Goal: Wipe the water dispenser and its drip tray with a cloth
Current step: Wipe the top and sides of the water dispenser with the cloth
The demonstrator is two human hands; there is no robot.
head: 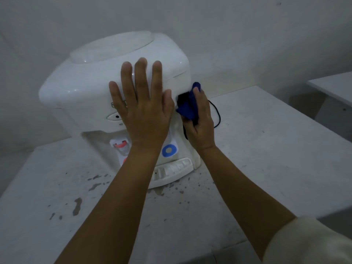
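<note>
Left hand [142,103] flat, steadying light, slippery water dispenser [91,80]; right hand [198,119] clutches soft cloth [187,109] at its right side.

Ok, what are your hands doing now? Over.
Left hand flat on dispenser front. Right hand grips blue cloth at its side. Drip tray unobstructed.

A: Dim, grey and flat all over; the wall at the top of the frame is murky and grainy.

B: Any glare?

A: Only small soft highlights on the dispenser [85,86] top, upper left of centre. Shadows are faint.

B: Sharpness?

A: Soft throughout. The sleeve [312,242] at lower right is smeared, and the tabletop [266,149] edges bow from wide-angle distortion.
</note>
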